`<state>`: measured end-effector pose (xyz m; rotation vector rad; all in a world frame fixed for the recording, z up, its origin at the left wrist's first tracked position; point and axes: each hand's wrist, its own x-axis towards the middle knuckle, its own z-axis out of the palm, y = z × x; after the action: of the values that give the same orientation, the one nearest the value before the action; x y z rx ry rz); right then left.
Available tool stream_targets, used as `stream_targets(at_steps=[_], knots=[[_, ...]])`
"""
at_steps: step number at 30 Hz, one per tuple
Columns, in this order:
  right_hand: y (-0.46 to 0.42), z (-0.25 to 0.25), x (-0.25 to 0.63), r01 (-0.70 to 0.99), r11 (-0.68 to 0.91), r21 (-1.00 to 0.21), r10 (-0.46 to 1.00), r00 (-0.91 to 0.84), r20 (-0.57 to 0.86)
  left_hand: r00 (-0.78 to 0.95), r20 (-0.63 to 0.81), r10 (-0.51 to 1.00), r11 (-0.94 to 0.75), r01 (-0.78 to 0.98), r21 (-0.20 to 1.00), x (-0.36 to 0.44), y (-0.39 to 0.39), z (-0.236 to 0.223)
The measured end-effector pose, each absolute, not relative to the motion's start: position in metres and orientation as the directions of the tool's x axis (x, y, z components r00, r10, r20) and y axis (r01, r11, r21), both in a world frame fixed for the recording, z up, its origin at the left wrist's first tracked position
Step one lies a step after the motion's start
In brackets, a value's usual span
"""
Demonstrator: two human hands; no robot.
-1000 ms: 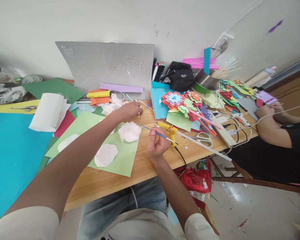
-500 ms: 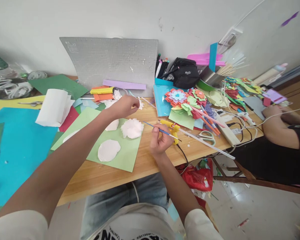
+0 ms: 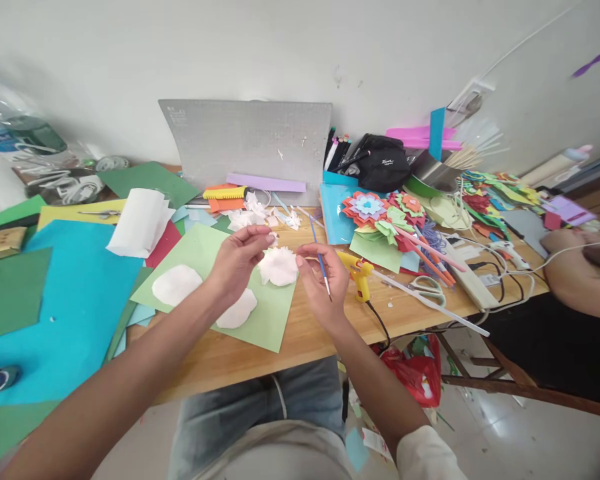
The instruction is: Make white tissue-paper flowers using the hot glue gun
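Note:
My left hand (image 3: 241,261) is closed in a pinch above the light green paper sheet (image 3: 273,327), with what looks like a small white paper scrap (image 3: 274,238) at its fingertips. A thin blue paintbrush (image 3: 322,265) is held in my right hand (image 3: 325,280), its bristles pointing down toward me. The right thumb and forefinger are at the edge of a ruffled white paper flower (image 3: 279,268); whether they touch it is unclear. Flat white paper rounds (image 3: 177,285) lie on the same sheet, one partly behind my left wrist.
Crumpled white paper (image 3: 247,215) lies behind the hands, before a grey cutting mat (image 3: 253,143) leaning on the wall. To the right are a yellow glue gun (image 3: 361,279), scissors (image 3: 427,291), colourful paper flowers (image 3: 367,208) and a power strip (image 3: 473,280). Another person's arm (image 3: 575,277) rests farther right.
My left hand has come back from the crumpled paper toward the white flower. My right hand has moved up beside the flower, and the paintbrush has swung from nearly level to steep.

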<state>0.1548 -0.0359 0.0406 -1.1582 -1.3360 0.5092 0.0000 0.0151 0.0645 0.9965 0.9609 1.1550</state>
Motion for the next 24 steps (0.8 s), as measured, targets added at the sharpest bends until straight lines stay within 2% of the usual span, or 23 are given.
stream_targets(at_steps=[4, 7, 13, 16, 19, 21, 24], knots=[[-0.035, 0.046, 0.141, 0.144, 0.343, -0.928, 0.907, 0.207, 0.367, 0.182, -0.210, 0.961, 0.270, -0.428, 0.863, 0.011, 0.003, 0.059], [-0.034, 0.047, 0.134, 0.092, 0.324, -0.942, 0.912, 0.234, 0.337, 0.215, -0.221, 0.951, 0.305, -0.542, 0.783, 0.016, -0.002, 0.055], [-0.031, 0.045, 0.135, 0.098, 0.322, -0.942, 0.903, 0.268, 0.337, 0.256, -0.210, 0.944, 0.322, -0.560, 0.764, 0.016, -0.007, 0.052], [-0.032, 0.048, 0.144, 0.179, 0.313, -0.933, 0.918, 0.197, 0.345, 0.334, -0.122, 0.935, 0.259, -0.405, 0.877, 0.004, -0.001, 0.058], [-0.034, 0.057, 0.153, 0.303, 0.325, -0.896, 0.926, 0.091, 0.366, 0.418, 0.042, 0.907, -0.020, -0.057, 0.998, -0.013, 0.010, 0.069], [-0.035, 0.063, 0.157, 0.381, 0.354, -0.854, 0.920, 0.025, 0.392, 0.478, 0.121, 0.870, -0.196, 0.111, 0.974, -0.021, 0.017, 0.078], [-0.035, 0.072, 0.162, 0.443, 0.398, -0.803, 0.909, -0.073, 0.411, 0.544, 0.209, 0.812, -0.395, 0.250, 0.884, -0.025, 0.024, 0.089]])
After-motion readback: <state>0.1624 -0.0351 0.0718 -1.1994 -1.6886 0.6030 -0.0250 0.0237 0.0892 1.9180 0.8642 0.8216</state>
